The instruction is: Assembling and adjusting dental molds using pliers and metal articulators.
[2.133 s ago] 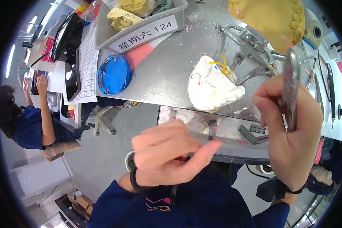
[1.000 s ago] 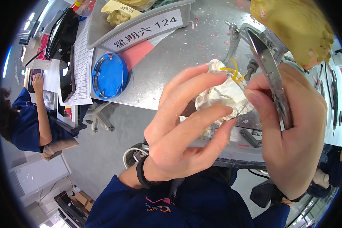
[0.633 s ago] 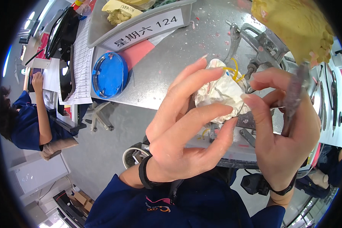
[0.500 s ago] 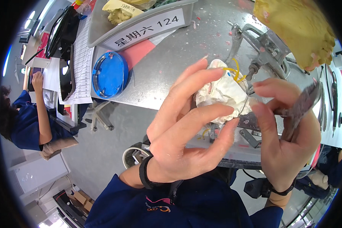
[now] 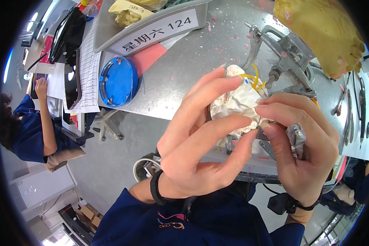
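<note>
My left hand [image 5: 205,139] is closed around a white plaster dental cast [image 5: 238,96], its fingertips on the near edge and along the left side. Thin yellow strands [image 5: 256,78] stand up from the cast's far side. My right hand [image 5: 305,143] is closed, its thumb and index fingertips at the cast's right edge, close to the left fingertips. A grey metal tool [image 5: 296,136] pokes out between the right fingers; most of it is hidden, so its kind is unclear. Whatever lies between the right fingertips is mostly covered.
A metal articulator frame [image 5: 287,53] stands beyond the cast on the metal bench [image 5: 184,69]. Yellow plaster [image 5: 320,33] sits at the far right, near several slim hand tools [image 5: 349,117]. Farther left are a blue round lid [image 5: 119,81] and a grey bin [image 5: 151,26]. Another person [image 5: 30,131] sits at far left.
My right hand has come in to the left, and its fingertips now meet the cast's edge. The grey tool in it has turned. My left hand and the cast have barely shifted.
</note>
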`<state>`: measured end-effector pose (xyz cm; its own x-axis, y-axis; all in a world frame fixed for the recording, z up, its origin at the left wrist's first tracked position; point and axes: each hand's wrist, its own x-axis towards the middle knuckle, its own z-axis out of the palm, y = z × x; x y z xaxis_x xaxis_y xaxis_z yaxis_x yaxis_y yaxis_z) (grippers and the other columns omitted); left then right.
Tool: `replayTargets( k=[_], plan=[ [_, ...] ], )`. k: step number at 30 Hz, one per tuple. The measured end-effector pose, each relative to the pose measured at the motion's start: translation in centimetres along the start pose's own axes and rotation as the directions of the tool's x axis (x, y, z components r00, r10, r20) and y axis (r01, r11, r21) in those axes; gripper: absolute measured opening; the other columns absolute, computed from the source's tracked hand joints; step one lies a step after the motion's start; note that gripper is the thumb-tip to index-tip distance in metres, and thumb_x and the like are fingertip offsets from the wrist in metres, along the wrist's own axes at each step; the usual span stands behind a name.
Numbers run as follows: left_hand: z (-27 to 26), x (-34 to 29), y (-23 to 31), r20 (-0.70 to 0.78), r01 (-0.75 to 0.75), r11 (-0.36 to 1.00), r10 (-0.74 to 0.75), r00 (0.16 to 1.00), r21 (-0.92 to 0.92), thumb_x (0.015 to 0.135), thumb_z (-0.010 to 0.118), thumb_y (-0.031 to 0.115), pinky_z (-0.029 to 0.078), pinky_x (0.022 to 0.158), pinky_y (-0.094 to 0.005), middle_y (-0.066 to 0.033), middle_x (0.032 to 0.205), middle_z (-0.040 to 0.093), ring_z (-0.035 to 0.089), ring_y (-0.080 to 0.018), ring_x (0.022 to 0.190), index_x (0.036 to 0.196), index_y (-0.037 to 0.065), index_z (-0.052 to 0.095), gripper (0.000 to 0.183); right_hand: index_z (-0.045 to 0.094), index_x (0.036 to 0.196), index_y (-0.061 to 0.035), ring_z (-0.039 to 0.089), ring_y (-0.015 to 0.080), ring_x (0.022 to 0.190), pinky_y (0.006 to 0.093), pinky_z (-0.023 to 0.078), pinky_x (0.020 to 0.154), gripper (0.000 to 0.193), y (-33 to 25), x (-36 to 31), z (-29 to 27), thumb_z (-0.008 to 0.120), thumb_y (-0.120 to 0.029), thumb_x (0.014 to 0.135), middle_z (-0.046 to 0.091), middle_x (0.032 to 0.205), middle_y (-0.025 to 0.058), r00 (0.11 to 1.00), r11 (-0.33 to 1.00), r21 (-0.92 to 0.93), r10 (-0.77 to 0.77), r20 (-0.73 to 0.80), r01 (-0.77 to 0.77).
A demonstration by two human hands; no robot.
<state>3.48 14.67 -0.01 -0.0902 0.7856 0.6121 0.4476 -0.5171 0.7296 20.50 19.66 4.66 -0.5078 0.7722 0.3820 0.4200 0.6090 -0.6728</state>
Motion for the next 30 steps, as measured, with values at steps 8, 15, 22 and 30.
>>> replayTargets(
  k=[8, 15, 22, 30],
  plan=[
    [0.3, 0.0, 0.1, -0.011, 0.002, 1.000, -0.002, 1.000, 0.014, 0.067, 0.076, 0.001, 0.043, 0.100, -0.0522, -0.0303, 0.121, 0.057, 0.053, -0.0462, 0.120, 0.089, -0.006, 0.070, 0.023, 0.068, 0.095, 0.0010, 0.064, 0.0212, 0.077, 0.0279, 0.048, 0.066, 0.017, 0.5, 0.3, -0.3, 0.068, 0.001, 0.077, 0.068, 0.092, 0.0140, 0.999, 0.999, 0.022, -0.040, 0.023, 0.040],
    [0.2, 0.1, 0.4, -0.012, 0.018, 1.000, -0.018, 1.000, 0.023, 0.066, 0.076, -0.003, 0.044, 0.099, -0.0509, -0.0295, 0.120, 0.057, 0.054, -0.0447, 0.120, 0.087, -0.006, 0.069, 0.022, 0.066, 0.097, 0.0038, 0.057, 0.0102, 0.072, 0.0222, 0.045, 0.065, 0.013, -0.2, 0.4, -0.2, 0.063, 0.002, 0.084, 0.068, 0.092, 0.0090, 0.990, 0.981, 0.141, 0.140, -0.016, -0.136],
    [0.0, 0.1, 0.6, -0.009, 0.044, 0.999, -0.044, 0.999, 0.018, 0.066, 0.074, -0.005, 0.044, 0.099, -0.0518, -0.0285, 0.120, 0.057, 0.053, -0.0444, 0.120, 0.087, -0.005, 0.069, 0.022, 0.063, 0.095, 0.0046, 0.057, 0.0099, 0.074, 0.0219, 0.044, 0.067, 0.015, -0.7, 0.4, 0.9, 0.065, 0.008, 0.080, 0.066, 0.091, 0.0073, 0.966, 0.938, 0.269, 0.247, -0.078, -0.218],
    [-1.1, -0.9, 4.1, -0.038, 0.032, 0.999, -0.031, 0.999, 0.036, 0.065, 0.081, -0.003, 0.054, 0.079, -0.0400, -0.0224, 0.110, 0.061, 0.063, -0.0361, 0.099, 0.091, -0.004, 0.069, 0.029, 0.058, 0.096, 0.0047, 0.058, 0.0115, 0.076, 0.0241, 0.046, 0.069, 0.022, -2.1, -0.8, -0.9, 0.066, 0.011, 0.077, 0.061, 0.087, 0.0073, 0.901, 0.792, 0.525, 0.422, -0.102, -0.311]
  ],
)
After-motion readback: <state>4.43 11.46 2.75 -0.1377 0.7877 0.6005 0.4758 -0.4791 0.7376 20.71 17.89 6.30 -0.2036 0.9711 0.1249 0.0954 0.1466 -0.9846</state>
